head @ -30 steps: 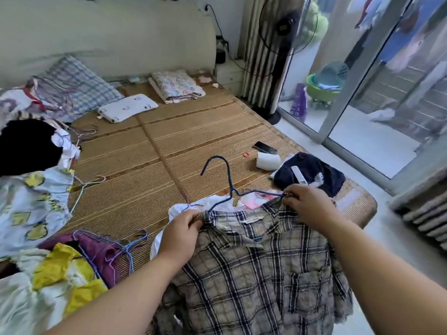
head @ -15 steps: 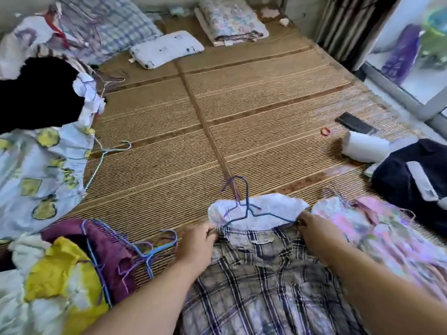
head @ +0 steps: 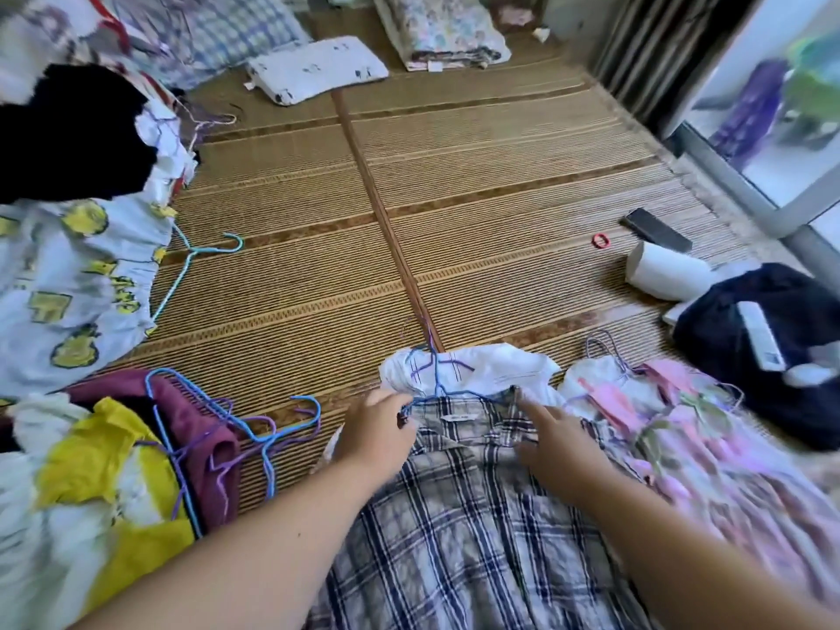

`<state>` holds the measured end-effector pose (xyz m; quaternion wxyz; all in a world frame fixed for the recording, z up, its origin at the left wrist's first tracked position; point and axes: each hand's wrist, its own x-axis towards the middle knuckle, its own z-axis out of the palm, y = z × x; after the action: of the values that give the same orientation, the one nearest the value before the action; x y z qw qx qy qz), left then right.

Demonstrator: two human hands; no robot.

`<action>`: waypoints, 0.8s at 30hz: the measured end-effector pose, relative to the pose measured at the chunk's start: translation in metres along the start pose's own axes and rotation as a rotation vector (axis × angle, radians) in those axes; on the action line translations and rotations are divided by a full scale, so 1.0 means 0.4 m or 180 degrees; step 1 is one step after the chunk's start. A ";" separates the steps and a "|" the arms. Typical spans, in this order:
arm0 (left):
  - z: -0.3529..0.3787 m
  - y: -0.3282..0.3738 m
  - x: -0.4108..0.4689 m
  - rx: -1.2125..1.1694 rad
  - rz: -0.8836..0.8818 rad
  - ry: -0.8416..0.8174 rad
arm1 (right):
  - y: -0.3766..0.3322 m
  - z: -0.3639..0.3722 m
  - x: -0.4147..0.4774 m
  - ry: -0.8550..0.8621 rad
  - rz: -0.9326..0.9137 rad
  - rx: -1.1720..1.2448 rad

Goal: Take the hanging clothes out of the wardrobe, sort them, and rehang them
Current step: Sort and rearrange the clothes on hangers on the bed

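A plaid shirt (head: 454, 529) lies flat, collar away from the person, at the near edge of a woven mat (head: 477, 211), threaded on a blue wire hanger (head: 437, 388) whose hook rests on a white garment (head: 482, 368) underneath. The left hand (head: 377, 431) sits at the shirt's left shoulder, fingers curled and apparently pinching cloth and wire together, though blur softens the detail. The right hand (head: 557, 441) is spread with straight fingers over the right side of the collar, gripping nothing. Just beside the shirt on the right lies a pink floral dress (head: 682, 429) on its own thin hanger, and beyond that a dark navy garment (head: 763, 338), a white roll (head: 663, 275) and a phone (head: 657, 229). To the left, a maroon garment (head: 191, 420) and a yellow-and-white one (head: 104, 470) are heaped with loose hangers (head: 272, 429) in blue and purple. The sorting looks well under way, with nothing here rehung. The chief risk is a snag: the blue hook appears crossed with a purple wire on the white garment, so lifting the shirt could drag that piece along or twist the two hooks together. With only one shoulder held, the shirt could also slide off the slim wire, and a careless sweep to the right could muddle it with the pink dress.
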<state>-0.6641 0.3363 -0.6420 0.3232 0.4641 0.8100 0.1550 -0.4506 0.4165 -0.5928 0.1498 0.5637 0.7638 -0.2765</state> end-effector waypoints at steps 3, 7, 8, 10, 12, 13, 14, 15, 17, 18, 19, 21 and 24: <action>-0.036 0.025 -0.120 -0.0005 0.0149 -0.0120 | -0.063 -0.022 -0.122 0.0026 -0.0181 0.0118; -0.105 0.025 -0.340 -0.0099 0.0456 -0.0155 | -0.153 -0.032 -0.311 0.0252 -0.0479 0.0051; -0.122 0.017 -0.399 -0.0167 0.0516 -0.0097 | -0.173 -0.030 -0.358 0.0249 -0.0531 0.0096; -0.155 -0.018 -0.518 -0.0332 0.0466 0.0128 | -0.211 -0.015 -0.449 0.0277 -0.0658 0.0182; -0.179 -0.064 -0.615 -0.0447 0.0332 0.0263 | -0.249 0.009 -0.523 0.0317 -0.0777 0.0147; -0.190 -0.089 -0.656 -0.0464 0.0284 0.0271 | -0.271 0.024 -0.556 0.0304 -0.0823 0.0103; -0.205 -0.121 -0.696 -0.0468 0.0245 0.0295 | -0.298 0.045 -0.585 0.0277 -0.0877 0.0052; -0.221 -0.152 -0.730 -0.0456 0.0200 0.0331 | -0.323 0.068 -0.609 0.0251 -0.0939 0.0022; -0.255 -0.218 -0.783 -0.0404 0.0061 0.0375 | -0.367 0.119 -0.647 0.0160 -0.1051 0.0045; -0.273 -0.252 -0.805 -0.0386 -0.0031 0.0376 | -0.388 0.143 -0.662 0.0094 -0.1068 0.0070; -0.294 -0.291 -0.825 -0.0375 -0.0116 0.0397 | -0.411 0.169 -0.675 0.0050 -0.1066 0.0098; -0.332 -0.362 -0.852 -0.0318 -0.0265 0.0453 | -0.454 0.213 -0.689 -0.0027 -0.1028 0.0176; -0.390 -0.490 -0.864 -0.0318 -0.0396 0.0527 | -0.551 0.277 -0.670 -0.0159 -0.0996 0.0232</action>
<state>-0.7715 -0.0525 -0.5028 0.2870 0.3819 0.8524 0.2125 -0.5823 0.0956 -0.4809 0.1032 0.4359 0.8277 -0.3379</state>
